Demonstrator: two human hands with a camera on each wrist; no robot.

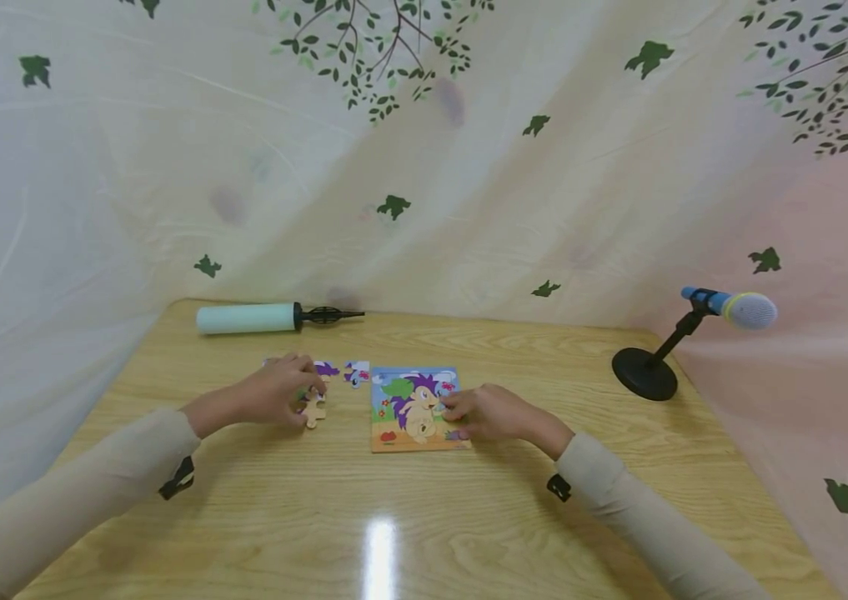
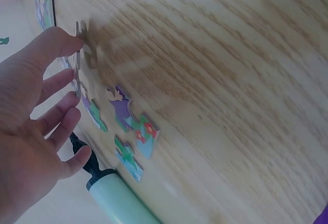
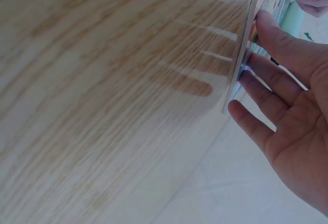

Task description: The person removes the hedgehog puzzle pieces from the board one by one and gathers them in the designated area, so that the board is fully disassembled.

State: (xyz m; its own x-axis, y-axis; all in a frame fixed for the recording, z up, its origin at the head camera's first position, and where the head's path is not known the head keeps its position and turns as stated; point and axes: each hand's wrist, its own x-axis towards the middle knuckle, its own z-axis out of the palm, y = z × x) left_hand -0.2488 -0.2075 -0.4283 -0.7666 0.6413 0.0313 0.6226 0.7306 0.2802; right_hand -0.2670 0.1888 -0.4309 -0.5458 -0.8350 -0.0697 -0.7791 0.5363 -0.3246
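1. Your right hand rests relaxed fingers on the puzzle board, under its fingertips; likely stiff;
2. your left hand pinches a puzzle piece; probably light, rigid; hold its edges;
3. loose pieces lie just beyond your left hand.

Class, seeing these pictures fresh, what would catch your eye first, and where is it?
Likely first is the colourful picture board, showing a purple-spiked cartoon animal, near the middle of the wooden table, with the right hand touching its right side. Left of it, the left hand pinches a puzzle piece. A blue microphone on a black stand stands out near the table's right edge.
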